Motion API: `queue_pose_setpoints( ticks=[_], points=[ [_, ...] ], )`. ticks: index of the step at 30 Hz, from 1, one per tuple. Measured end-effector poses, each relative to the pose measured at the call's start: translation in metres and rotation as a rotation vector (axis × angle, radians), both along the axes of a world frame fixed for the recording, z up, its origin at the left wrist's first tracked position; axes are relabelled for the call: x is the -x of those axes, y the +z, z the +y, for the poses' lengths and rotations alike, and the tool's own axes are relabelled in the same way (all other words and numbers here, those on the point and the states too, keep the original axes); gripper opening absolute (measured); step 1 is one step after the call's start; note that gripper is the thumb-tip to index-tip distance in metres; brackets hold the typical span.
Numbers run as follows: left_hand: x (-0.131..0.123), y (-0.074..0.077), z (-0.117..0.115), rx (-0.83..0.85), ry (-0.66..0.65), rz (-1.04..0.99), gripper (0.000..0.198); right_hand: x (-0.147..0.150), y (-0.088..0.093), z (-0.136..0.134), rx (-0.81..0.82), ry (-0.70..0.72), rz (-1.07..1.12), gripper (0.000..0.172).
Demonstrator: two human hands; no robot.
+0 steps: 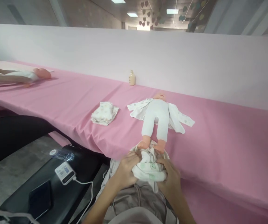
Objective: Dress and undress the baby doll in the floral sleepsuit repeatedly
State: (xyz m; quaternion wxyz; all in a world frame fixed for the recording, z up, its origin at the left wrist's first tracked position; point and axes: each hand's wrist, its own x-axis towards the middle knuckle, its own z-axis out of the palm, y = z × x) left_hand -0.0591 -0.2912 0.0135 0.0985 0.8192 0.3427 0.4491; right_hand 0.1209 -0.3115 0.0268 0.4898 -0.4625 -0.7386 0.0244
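A bunched white baby garment (150, 171) with pale green print is gathered between my two hands at the table's near edge. My left hand (127, 168) is closed on its left side, and my right hand (171, 177) grips the right side. Just beyond lies a baby doll (157, 113) on its back, feet toward me, its feet touching the gathered cloth. A small white patterned jacket (179, 119) is spread open beneath the doll, sleeves out to both sides. I cannot make out the garment's exact cut, since it is crumpled and partly covered by my fingers.
A folded stack of white cloth (104, 113) lies on the pink table (222, 137), left of the doll. A pump bottle (131, 78) stands by the wall. Another person's arms (10, 78) reach over a second doll (42, 74). A chair at left holds a phone (40, 199) and cabled white device (65, 172).
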Motion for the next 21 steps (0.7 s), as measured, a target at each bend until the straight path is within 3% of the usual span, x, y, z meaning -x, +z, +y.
queue_pose_setpoints(
  ticks=[4, 8, 11, 14, 16, 17, 19, 21],
  points=[
    [0.004, 0.031, -0.026, 0.097, -0.133, -0.002, 0.009, -0.002, 0.032, -0.031, 0.128, 0.168, -0.014, 0.025],
    [0.009, 0.056, -0.048, 0.164, -0.291, -0.073, 0.028, -0.006, 0.058, -0.066, 0.286, 0.301, 0.005, 0.023],
    [0.02, 0.058, -0.059, 0.277, -0.474, -0.15, 0.043, -0.015, 0.066, -0.087, 0.5, 0.361, -0.055, 0.029],
    [0.034, 0.054, -0.066, 0.335, -0.57, -0.1, 0.052, -0.032, 0.058, -0.089, 0.704, 0.509, -0.175, 0.044],
    [0.041, 0.054, -0.068, 0.321, -0.505, 0.025, 0.051, -0.048, 0.044, -0.082, 0.771, 0.547, -0.197, 0.049],
    [0.042, 0.056, -0.068, 0.303, -0.417, 0.109, 0.048, -0.056, 0.036, -0.077, 0.797, 0.504, -0.18, 0.042],
    [0.041, 0.063, -0.065, 0.253, -0.188, 0.306, 0.039, -0.071, 0.026, -0.068, 0.774, 0.316, -0.166, 0.039],
    [0.035, 0.074, -0.059, 0.16, -0.019, 0.482, 0.04, -0.082, 0.026, -0.062, 0.593, 0.112, -0.224, 0.044]
  ],
)
